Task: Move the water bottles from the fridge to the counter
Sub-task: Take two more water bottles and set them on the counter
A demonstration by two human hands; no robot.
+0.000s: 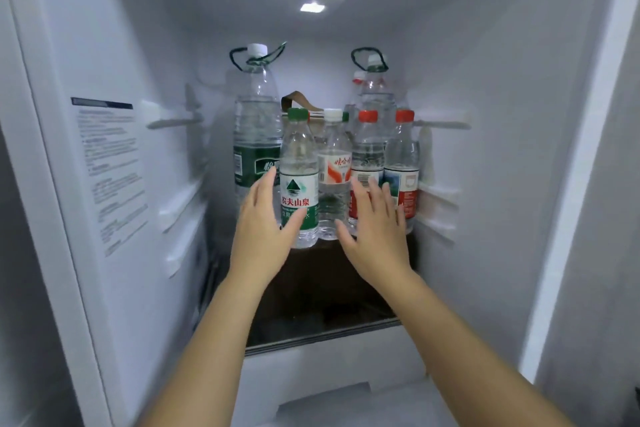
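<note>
Several water bottles stand on a dark glass shelf [311, 319] inside the open fridge. In the front row are a green-capped bottle [298, 163], a white-capped bottle [334, 166] and two red-capped bottles [367, 152] [403, 156]. Behind them stand a large green-labelled jug [256, 121] on the left and another large jug [375, 87] on the right. My left hand [265, 229] is open beside the green-capped bottle, thumb near its label. In front of the left red-capped bottle, my right hand [375, 229] is spread, holding nothing.
The white fridge side walls [152, 156] carry empty shelf rails left and right. A printed label sticks on the left inner wall. A brown strap [294, 99] shows behind the bottles. A white drawer [332, 367] sits below the shelf.
</note>
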